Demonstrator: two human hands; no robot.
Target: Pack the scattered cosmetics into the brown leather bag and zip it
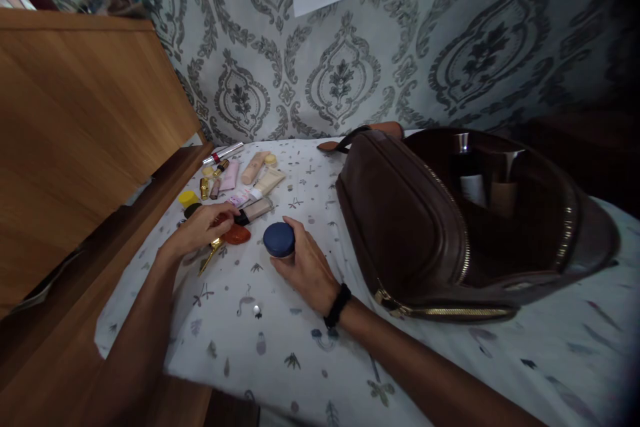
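My right hand (306, 267), a black band at its wrist, is wrapped round a small round jar with a dark blue lid (279, 239), upright over the patterned cloth. My left hand (203, 227) is at the left, its bent fingers on a glossy orange-brown object (237, 234) whose kind I cannot make out. A gold-coloured piece (211, 256) sticks out below that hand. Just beyond the fingers lies a clear tube with a black cap (257, 209). Behind it are a cream-coloured tube (270, 181), a beige tube (254, 167) and a pink tube (230, 175).
An open dark brown zipped bag (395, 213) stands on the right, with bottles (473, 180) inside. A yellow cap (189, 198) and a silver tube (223, 153) lie at the left. A wooden cabinet (90, 107) borders the left side; patterned wallpaper (345, 80) covers the back wall.
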